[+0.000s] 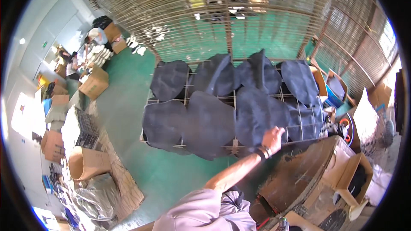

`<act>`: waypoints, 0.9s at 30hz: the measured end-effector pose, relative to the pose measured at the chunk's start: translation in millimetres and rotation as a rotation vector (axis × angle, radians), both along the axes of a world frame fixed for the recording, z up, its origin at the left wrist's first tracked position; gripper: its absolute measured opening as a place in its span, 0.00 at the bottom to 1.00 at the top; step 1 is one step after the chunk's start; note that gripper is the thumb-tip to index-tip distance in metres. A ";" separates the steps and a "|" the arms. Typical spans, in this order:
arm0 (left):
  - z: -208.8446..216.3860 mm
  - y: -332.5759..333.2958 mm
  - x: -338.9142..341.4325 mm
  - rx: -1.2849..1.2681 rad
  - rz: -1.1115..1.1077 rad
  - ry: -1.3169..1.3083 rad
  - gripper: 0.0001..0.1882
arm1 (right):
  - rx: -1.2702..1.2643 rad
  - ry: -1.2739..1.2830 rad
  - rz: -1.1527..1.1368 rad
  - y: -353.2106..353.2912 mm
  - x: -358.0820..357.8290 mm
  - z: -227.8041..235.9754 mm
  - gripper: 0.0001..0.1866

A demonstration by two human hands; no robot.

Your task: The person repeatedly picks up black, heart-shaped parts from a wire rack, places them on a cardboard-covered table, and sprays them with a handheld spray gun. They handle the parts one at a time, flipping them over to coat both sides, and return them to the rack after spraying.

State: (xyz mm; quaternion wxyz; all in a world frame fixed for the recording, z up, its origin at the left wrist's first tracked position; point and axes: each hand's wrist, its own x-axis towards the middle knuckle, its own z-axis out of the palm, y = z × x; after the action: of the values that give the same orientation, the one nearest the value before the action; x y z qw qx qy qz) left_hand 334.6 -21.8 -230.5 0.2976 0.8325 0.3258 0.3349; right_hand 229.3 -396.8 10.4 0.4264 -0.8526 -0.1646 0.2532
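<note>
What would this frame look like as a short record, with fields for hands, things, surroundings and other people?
Left hand: above the rack's near edge, right of centre; contact with a sheet unclear
Right hand: not in view
Rack: low open frame
Dark sheets: spread in two rows on the rack, some overlapping
Behind: tall slatted grid
Floor: green
Left side: open cardboard box, grey plastic bag
Other people: at least two, far left

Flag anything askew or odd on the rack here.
In the far row, the second dark sheet from the left and the third sheet look askew: both have raised folds, while the outer sheets lie flatter. In the near row, the second sheet droops past the rack's near edge.
</note>
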 end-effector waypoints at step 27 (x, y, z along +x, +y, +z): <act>-274.9 -86.6 -163.0 -0.431 -1.009 1.191 0.18 | -0.066 -0.291 -0.773 -121.8 -101.6 8.4 0.30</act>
State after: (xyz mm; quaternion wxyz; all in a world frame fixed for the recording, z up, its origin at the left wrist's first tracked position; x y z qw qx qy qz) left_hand 171.6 -108.4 -505.4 0.3432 0.8423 0.0721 -0.4094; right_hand 127.7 -518.5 18.8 0.4349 -0.8918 0.1171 -0.0436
